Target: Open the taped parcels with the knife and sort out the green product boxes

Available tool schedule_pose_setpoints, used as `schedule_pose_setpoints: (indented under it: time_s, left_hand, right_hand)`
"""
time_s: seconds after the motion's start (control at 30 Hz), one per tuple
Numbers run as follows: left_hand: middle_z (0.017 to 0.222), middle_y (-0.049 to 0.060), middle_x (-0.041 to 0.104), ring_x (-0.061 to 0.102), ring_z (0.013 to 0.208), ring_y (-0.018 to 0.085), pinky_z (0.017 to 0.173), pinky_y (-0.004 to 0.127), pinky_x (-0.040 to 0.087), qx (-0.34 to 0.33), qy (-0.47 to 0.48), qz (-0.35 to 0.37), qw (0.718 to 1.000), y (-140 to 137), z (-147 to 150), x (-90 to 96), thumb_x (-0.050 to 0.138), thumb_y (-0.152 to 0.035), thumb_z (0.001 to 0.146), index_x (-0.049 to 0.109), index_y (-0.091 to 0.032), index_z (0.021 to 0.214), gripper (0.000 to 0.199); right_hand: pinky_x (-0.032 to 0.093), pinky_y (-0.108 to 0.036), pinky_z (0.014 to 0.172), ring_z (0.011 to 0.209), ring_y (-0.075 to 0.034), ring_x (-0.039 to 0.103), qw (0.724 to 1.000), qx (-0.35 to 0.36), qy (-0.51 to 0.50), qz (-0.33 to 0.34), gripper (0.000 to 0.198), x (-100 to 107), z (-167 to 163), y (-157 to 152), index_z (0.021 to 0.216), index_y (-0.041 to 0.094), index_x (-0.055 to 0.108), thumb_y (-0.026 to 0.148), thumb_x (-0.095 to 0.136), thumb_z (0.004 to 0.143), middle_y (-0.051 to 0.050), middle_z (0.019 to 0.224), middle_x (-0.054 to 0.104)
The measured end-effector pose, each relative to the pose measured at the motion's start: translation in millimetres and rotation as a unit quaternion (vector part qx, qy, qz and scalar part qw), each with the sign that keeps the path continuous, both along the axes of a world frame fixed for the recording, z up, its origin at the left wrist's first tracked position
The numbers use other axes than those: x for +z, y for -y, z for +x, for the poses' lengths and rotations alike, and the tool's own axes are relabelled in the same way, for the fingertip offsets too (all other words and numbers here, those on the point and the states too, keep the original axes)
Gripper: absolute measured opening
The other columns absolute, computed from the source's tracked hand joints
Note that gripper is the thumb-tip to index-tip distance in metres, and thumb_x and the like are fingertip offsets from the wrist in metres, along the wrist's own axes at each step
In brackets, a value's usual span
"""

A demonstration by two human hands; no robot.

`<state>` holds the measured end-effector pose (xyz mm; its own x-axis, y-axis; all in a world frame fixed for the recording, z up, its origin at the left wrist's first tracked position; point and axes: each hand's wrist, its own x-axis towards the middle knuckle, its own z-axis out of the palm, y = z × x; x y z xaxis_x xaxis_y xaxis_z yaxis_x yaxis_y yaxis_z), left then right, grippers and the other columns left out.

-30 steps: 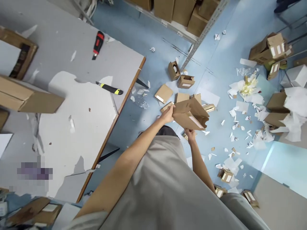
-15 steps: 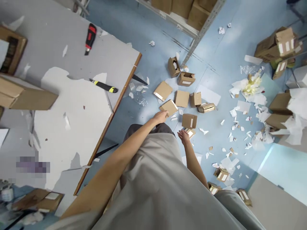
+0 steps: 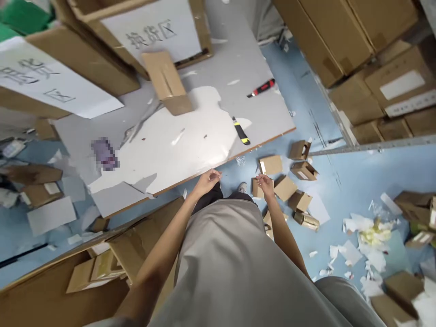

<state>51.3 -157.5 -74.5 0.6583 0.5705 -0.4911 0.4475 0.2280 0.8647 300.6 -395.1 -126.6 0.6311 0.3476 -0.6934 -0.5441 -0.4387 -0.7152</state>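
Observation:
My left hand (image 3: 207, 181) is just off the table's wooden front edge, its fingers loosely bent and apart, holding nothing. Farther right, my right hand (image 3: 265, 185) hangs over the floor with its fingers spread and empty; a small carton (image 3: 258, 190) lies beneath it. On the grey table (image 3: 252, 122) lie a black and yellow utility knife (image 3: 241, 131) and a black and red utility knife (image 3: 261, 87). A small brown box (image 3: 168, 81) stands farther back, next to a large carton (image 3: 156, 32) with a handwritten white sheet.
Several small cartons (image 3: 299, 200) lie on the blue floor at the right, with torn paper (image 3: 352, 252) beyond them. A shelf rack holds brown boxes (image 3: 391, 88) at upper right. A large open carton (image 3: 61, 295) stands at lower left. A pixelated patch (image 3: 105, 153) covers something on the table.
My view has swung left towards the table, bringing in the labelled cartons and the open carton. My left hand is now beside the table edge. Both hands stay empty.

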Motion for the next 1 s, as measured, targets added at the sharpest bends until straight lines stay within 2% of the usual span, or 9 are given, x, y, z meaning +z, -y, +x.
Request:
schedule_pose_setpoints:
  time_s: [0.17,0.3,0.43,0.57,0.67,0.77,0.87,1.0]
  left_hand:
    - [0.129,0.018,0.085,0.08,0.125,0.035,0.116,0.056,0.06,0.137,0.024,0.016,0.99,-59.3,-52.9,20.1,0.088,-0.073,0.082,0.072,-0.024,0.096,0.054]
    - [0.129,0.019,0.085,0.079,0.128,0.035,0.119,0.057,0.059,0.181,0.047,0.022,0.982,-109.2,-89.4,31.1,0.091,-0.075,0.081,0.073,-0.023,0.095,0.057]
    - [0.127,0.017,0.086,0.079,0.128,0.035,0.119,0.055,0.061,0.22,0.064,0.027,0.973,-150.6,-117.3,37.8,0.093,-0.076,0.079,0.074,-0.024,0.093,0.057]
    - [0.128,0.017,0.086,0.08,0.128,0.036,0.119,0.056,0.062,0.286,0.076,0.022,0.955,-168.8,-136.1,46.2,0.096,-0.077,0.074,0.073,-0.024,0.09,0.06]
    - [0.129,0.019,0.085,0.08,0.129,0.037,0.119,0.058,0.062,0.346,0.075,0.01,0.935,-161.9,-149.0,55.6,0.097,-0.076,0.073,0.072,-0.024,0.09,0.06]
    - [0.132,0.019,0.085,0.08,0.13,0.038,0.121,0.059,0.061,0.401,0.065,0.003,0.914,-133.9,-165.0,64.0,0.094,-0.074,0.079,0.074,-0.023,0.094,0.057]
    - [0.133,0.018,0.085,0.08,0.128,0.037,0.119,0.058,0.062,0.475,0.044,-0.005,0.879,-85.8,-183.2,69.3,0.091,-0.075,0.083,0.075,-0.023,0.097,0.056]
    - [0.13,0.018,0.086,0.081,0.126,0.036,0.118,0.057,0.063,0.596,0.003,-0.004,0.803,-6.3,-210.4,75.0,0.091,-0.078,0.082,0.076,-0.023,0.098,0.059]
  right_hand:
    - [0.066,-0.037,0.086,0.098,-0.025,0.083,0.988,0.133,0.055,0.062,0.052,31.6,-16.8,-143.8,0.111,0.025,0.076,0.062,0.092,0.079,-0.01,0.115,0.087]
    - [0.067,-0.039,0.087,0.098,-0.025,0.083,0.97,0.2,0.09,0.106,0.052,53.9,-45.1,-241.1,0.113,0.025,0.076,0.063,0.089,0.081,-0.011,0.116,0.087]
    - [0.068,-0.042,0.092,0.103,-0.027,0.083,0.949,0.267,0.111,0.123,0.049,74.6,-74.9,-306.1,0.116,0.026,0.075,0.062,0.085,0.086,-0.012,0.12,0.087]
    - [0.068,-0.043,0.093,0.106,-0.028,0.084,0.928,0.335,0.108,0.125,0.049,96.4,-103.5,-340.2,0.121,0.026,0.076,0.063,0.083,0.09,-0.013,0.124,0.087]
    - [0.068,-0.043,0.092,0.107,-0.029,0.084,0.904,0.398,0.094,0.127,0.05,108.2,-123.3,-353.9,0.123,0.026,0.076,0.064,0.081,0.092,-0.013,0.126,0.087]
    - [0.068,-0.043,0.093,0.108,-0.029,0.084,0.874,0.464,0.069,0.126,0.05,110.0,-141.8,-363.4,0.124,0.026,0.077,0.066,0.08,0.094,-0.014,0.126,0.088]
    - [0.068,-0.044,0.095,0.108,-0.029,0.084,0.84,0.53,0.034,0.114,0.049,102.2,-160.9,-370.0,0.122,0.026,0.078,0.065,0.081,0.093,-0.014,0.125,0.088]
    - [0.067,-0.047,0.097,0.108,-0.03,0.084,0.791,0.603,0.005,0.104,0.046,89.1,-193.1,-372.7,0.12,0.025,0.079,0.061,0.082,0.092,-0.014,0.124,0.088]
